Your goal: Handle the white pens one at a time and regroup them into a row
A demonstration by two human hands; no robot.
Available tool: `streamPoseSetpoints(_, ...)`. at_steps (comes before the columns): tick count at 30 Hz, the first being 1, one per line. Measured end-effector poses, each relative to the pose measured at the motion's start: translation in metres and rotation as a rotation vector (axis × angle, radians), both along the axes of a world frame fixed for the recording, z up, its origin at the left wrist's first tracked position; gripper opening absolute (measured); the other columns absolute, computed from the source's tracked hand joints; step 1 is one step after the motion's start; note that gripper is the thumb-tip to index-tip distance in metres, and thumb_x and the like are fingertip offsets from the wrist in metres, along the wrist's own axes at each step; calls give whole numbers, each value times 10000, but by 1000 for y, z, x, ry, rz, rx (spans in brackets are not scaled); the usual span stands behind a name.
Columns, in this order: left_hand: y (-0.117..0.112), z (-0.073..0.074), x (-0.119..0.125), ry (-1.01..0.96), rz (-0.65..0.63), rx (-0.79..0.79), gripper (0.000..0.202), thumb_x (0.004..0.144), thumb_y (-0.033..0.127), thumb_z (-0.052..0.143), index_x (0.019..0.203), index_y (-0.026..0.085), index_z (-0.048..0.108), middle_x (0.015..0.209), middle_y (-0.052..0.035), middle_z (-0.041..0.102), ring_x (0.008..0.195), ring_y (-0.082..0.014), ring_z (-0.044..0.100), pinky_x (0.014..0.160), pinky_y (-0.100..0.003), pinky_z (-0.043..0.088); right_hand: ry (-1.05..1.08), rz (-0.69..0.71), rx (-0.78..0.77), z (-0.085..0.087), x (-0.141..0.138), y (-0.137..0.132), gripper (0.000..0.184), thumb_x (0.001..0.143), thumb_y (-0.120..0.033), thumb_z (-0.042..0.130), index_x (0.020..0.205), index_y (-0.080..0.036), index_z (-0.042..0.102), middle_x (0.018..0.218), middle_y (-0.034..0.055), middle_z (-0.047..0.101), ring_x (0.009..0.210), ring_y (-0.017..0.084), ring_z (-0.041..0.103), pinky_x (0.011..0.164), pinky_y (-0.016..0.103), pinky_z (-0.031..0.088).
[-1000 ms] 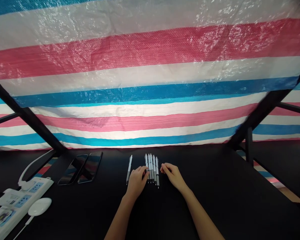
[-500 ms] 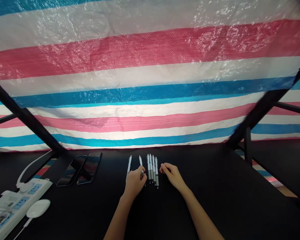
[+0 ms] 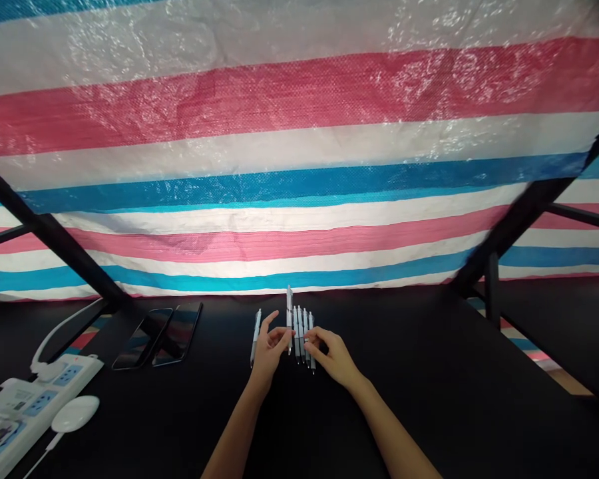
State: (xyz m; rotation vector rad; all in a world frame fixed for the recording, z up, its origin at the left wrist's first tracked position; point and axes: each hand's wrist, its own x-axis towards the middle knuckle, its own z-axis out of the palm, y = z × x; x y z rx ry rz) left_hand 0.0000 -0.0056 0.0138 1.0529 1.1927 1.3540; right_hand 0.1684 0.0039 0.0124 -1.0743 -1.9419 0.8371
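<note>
Black table (image 3: 429, 399): left hand (image 3: 267, 356) pinches one raised pen (image 3: 289, 306); right hand (image 3: 332, 359), curled with its grip unclear, is over four lying pens (image 3: 304, 326); one lone pen (image 3: 255, 332) lies left of both.

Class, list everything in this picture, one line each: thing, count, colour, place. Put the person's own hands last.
tarpaulin: one, red, white and blue stripes, behind the table
frame bars: several, black, slanting across the tarpaulin
table: one, black, under everything
phones: two, dark, left of the pens
power strip: one, white with blue sockets, near left
rounded device: one, white, beside the power strip
lone pen: one, white-grey, left of the left hand
pen row: four, white-grey, side by side
raised pen: one, white-grey, upright in the left hand
left hand: one, fingers pinch the raised pen
right hand: one, fingers over the pen row's near ends
</note>
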Motion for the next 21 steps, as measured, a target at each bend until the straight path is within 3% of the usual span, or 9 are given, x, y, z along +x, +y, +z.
streamPoseSetpoints(5, -1, -2, 6, -133, 35, 24, 636, 593, 321, 754, 1158, 184, 494, 754, -25, 691, 784, -191, 670, 731, -291, 495, -67, -4, 26, -3, -7, -4, 235, 844, -380, 546, 1023, -231, 577, 743, -17, 614, 635, 138, 563, 638, 251, 424)
streamPoseSetpoints(10, 0, -10, 7, -39, 21, 78, 361, 599, 313, 744, 885, 161, 584, 661, -1, 649, 645, -154, 645, 624, -257, 505, -143, -15, 108, -2, -12, -6, 285, 898, -375, 460, 1122, -237, 571, 824, 22, 657, 686, 161, 593, 674, 269, 428)
streamPoseSetpoints(13, 2, -14, 9, 43, 17, 124, 265, 640, 330, 713, 807, 155, 604, 673, -8, 637, 630, -136, 623, 592, -234, 497, -158, 9, 150, -1, -14, -7, 287, 936, -341, 378, 1091, -243, 600, 915, 45, 679, 790, 185, 614, 720, 283, 427)
streamPoseSetpoints(17, 4, -12, 3, 38, 95, 141, 330, 669, 365, 691, 918, 161, 619, 793, -41, 656, 664, -134, 620, 530, -205, 472, -139, -18, 111, -4, -11, -2, 297, 940, -312, 356, 1040, -227, 623, 962, 52, 681, 834, 198, 610, 739, 295, 426)
streamPoseSetpoints(21, 4, -3, -11, -54, 82, 138, 447, 743, 403, 623, 1128, 189, 555, 967, -92, 681, 764, -161, 644, 628, -261, 514, -100, -51, 19, -3, 1, 6, 330, 940, -342, 334, 967, -205, 633, 858, 45, 660, 749, 187, 586, 667, 277, 422)
